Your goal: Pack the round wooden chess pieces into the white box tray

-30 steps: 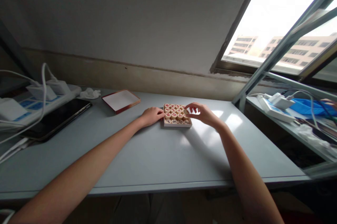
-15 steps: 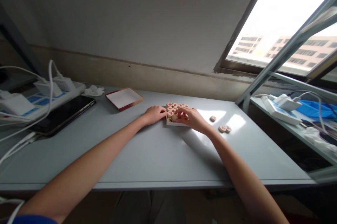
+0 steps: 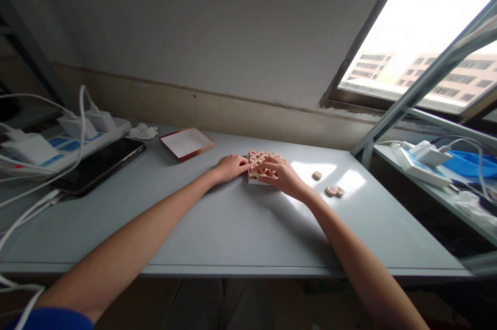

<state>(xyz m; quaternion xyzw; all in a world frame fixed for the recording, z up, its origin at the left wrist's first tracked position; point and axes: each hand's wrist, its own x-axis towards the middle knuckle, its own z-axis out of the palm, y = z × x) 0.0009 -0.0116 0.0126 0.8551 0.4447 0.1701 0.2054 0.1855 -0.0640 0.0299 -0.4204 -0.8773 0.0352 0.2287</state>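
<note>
A small open box full of round wooden chess pieces with red and dark marks sits on the grey table. My left hand rests against the box's left side, holding it still. My right hand lies over the pieces on the box's right half, fingers curled down onto them; what they grip is hidden. Three loose pieces lie on the table to the right: one alone and a pair touching.
The box's red-edged lid lies upturned at the back left. A dark tablet, power strips with chargers and white cables crowd the left. A metal shelf with chargers stands right, under a window.
My right hand has come down from above the box onto the pieces. Three pieces now lie loose on the table to the right. The left hand stays at the box.
</note>
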